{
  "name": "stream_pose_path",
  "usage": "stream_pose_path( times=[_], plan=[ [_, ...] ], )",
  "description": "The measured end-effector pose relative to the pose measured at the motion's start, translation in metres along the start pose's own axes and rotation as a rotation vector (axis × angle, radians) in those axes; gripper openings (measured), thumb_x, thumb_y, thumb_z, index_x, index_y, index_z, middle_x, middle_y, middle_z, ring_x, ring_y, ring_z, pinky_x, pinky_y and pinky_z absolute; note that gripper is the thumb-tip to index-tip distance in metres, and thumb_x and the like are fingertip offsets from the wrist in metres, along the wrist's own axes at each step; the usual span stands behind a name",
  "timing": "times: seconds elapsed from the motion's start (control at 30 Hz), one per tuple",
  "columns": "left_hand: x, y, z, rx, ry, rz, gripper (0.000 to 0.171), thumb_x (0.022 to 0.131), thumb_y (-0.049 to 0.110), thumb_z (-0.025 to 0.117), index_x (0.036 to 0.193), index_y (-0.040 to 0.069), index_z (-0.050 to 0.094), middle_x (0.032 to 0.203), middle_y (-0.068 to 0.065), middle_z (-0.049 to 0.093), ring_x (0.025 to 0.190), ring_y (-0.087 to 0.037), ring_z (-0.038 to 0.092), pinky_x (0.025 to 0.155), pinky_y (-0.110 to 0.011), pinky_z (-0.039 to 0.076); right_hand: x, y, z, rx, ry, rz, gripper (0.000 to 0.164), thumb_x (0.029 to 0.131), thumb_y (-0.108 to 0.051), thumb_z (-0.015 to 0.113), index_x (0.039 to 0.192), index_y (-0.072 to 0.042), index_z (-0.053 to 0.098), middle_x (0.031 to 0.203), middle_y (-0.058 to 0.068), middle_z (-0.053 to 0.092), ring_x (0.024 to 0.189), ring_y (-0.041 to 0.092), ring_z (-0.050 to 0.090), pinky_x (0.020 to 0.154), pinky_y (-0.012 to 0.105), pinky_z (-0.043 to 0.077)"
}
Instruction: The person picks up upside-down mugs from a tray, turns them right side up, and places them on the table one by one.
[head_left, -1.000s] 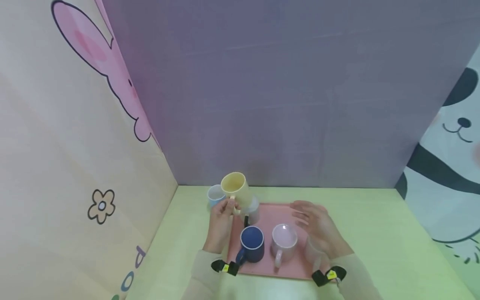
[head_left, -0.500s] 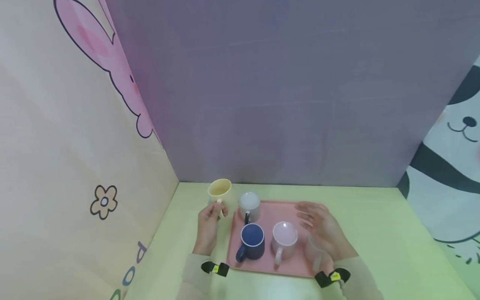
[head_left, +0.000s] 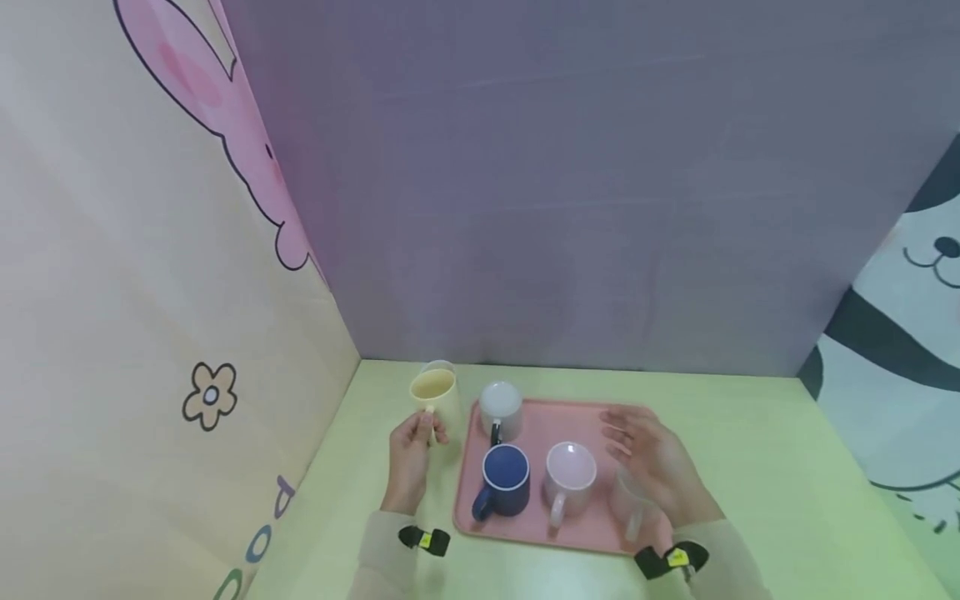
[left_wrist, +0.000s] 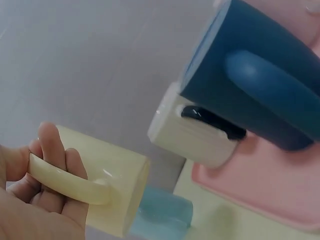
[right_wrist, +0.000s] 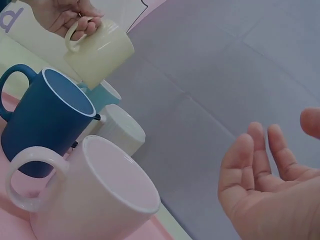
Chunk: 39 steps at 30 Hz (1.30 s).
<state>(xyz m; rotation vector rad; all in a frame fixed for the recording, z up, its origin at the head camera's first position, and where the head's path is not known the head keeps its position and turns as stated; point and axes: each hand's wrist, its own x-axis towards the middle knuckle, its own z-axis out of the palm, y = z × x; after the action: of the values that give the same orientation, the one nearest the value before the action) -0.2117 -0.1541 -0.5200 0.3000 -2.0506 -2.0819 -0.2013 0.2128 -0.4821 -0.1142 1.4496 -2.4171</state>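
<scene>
My left hand (head_left: 408,458) grips a pale yellow mug (head_left: 442,400) by its handle, left of the pink tray (head_left: 540,533). It appears raised off the table, fingers through the handle in the left wrist view. Behind it a light blue cup (left_wrist: 162,215) is mostly hidden. On the tray stand a dark blue mug (head_left: 506,483), a pale pink mug (head_left: 570,479) and a white mug (head_left: 501,410) with a black handle. My right hand (head_left: 656,458) hovers over the tray's right side, fingers relaxed and holding nothing. Under it, another pale mug (head_left: 628,504) is partly covered.
The pale green table (head_left: 772,483) extends right and left of the tray. A grey-purple wall (head_left: 555,208) closes off the back. At the left is a cream panel (head_left: 97,333) with printed drawings, and on the right a panda print (head_left: 907,367).
My left hand has carried the yellow mug left and down, from over the tray's back left corner to in front of the light blue cup. The right hand stays nearly still.
</scene>
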Motion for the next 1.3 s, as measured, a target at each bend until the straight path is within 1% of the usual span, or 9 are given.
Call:
stream_pose_path(
  times=[0.13,0.23,0.47,0.6,0.7,0.87,1.03,1.17,1.3],
  plan=[
    [0.002,-0.008,-0.001,0.035,0.005,0.005,0.032,0.108,0.024,0.052,0.096,-0.003,0.065,0.082,-0.003,0.065,0.076,-0.013,0.060,0.081,-0.029,0.049,-0.002,0.001,-0.001,0.109,-0.052,-0.036,0.030,0.112,-0.017,0.032,0.118,-0.021,0.062,0.119,-0.007,0.068,0.109,0.010,0.061,0.097,0.025,0.052],
    [0.000,-0.015,-0.004,0.057,0.015,0.005,0.032,0.108,0.022,0.051,0.095,-0.005,0.064,0.083,-0.004,0.063,0.073,-0.013,0.059,0.075,-0.027,0.051,-0.004,0.003,-0.002,0.136,-0.059,-0.067,0.032,0.112,-0.015,0.030,0.118,-0.020,0.062,0.118,-0.005,0.067,0.108,0.010,0.061,0.096,0.024,0.052],
    [-0.009,-0.036,-0.016,0.092,0.025,0.004,0.033,0.110,0.021,0.048,0.097,-0.006,0.060,0.083,-0.003,0.057,0.072,-0.012,0.053,0.068,-0.023,0.047,-0.006,0.005,-0.009,0.214,-0.134,-0.102,0.037,0.112,-0.014,0.024,0.121,-0.016,0.061,0.115,-0.004,0.067,0.107,0.011,0.060,0.097,0.025,0.051],
    [-0.014,-0.046,-0.022,0.088,0.032,-0.025,0.032,0.110,0.021,0.047,0.097,-0.006,0.059,0.081,-0.001,0.053,0.073,-0.010,0.049,0.067,-0.022,0.046,-0.008,0.006,-0.014,0.265,-0.172,-0.103,0.041,0.113,-0.016,0.022,0.119,-0.015,0.062,0.114,-0.003,0.067,0.106,0.012,0.060,0.097,0.025,0.051],
    [-0.017,-0.050,-0.025,0.070,0.033,-0.052,0.032,0.110,0.021,0.046,0.098,-0.007,0.057,0.082,-0.001,0.051,0.075,-0.010,0.048,0.069,-0.023,0.046,-0.009,0.008,-0.016,0.291,-0.180,-0.100,0.044,0.112,-0.015,0.020,0.116,-0.015,0.064,0.112,-0.003,0.067,0.105,0.012,0.059,0.096,0.025,0.051],
    [-0.019,-0.056,-0.029,0.054,0.037,-0.062,0.032,0.111,0.021,0.045,0.100,-0.006,0.057,0.084,0.000,0.050,0.077,-0.009,0.047,0.071,-0.025,0.047,-0.010,0.009,-0.018,0.287,-0.155,-0.100,0.041,0.112,-0.016,0.022,0.113,-0.014,0.063,0.109,-0.003,0.066,0.103,0.012,0.059,0.094,0.025,0.051],
    [-0.017,-0.066,-0.032,0.091,0.050,-0.105,0.030,0.111,0.021,0.044,0.099,-0.003,0.059,0.085,0.000,0.053,0.079,-0.012,0.049,0.070,-0.023,0.045,-0.012,0.010,-0.022,0.300,-0.152,-0.116,0.040,0.112,-0.014,0.025,0.113,-0.014,0.065,0.108,-0.003,0.068,0.101,0.011,0.060,0.093,0.024,0.051],
    [-0.017,-0.072,-0.033,0.126,0.042,-0.152,0.033,0.111,0.024,0.044,0.100,-0.002,0.060,0.084,0.000,0.057,0.082,-0.015,0.051,0.075,-0.026,0.042,-0.018,0.011,-0.024,0.238,-0.074,-0.151,0.039,0.112,-0.010,0.028,0.109,-0.016,0.067,0.101,-0.005,0.069,0.093,0.008,0.062,0.085,0.021,0.052],
    [-0.020,-0.076,-0.032,0.159,0.021,-0.169,0.033,0.110,0.025,0.045,0.101,-0.002,0.062,0.084,-0.005,0.063,0.086,-0.017,0.052,0.080,-0.030,0.040,-0.025,0.011,-0.026,-0.001,0.137,-0.150,0.028,0.109,-0.010,0.041,0.100,-0.019,0.066,0.087,-0.009,0.065,0.076,0.005,0.057,0.070,0.019,0.049]
  ],
)
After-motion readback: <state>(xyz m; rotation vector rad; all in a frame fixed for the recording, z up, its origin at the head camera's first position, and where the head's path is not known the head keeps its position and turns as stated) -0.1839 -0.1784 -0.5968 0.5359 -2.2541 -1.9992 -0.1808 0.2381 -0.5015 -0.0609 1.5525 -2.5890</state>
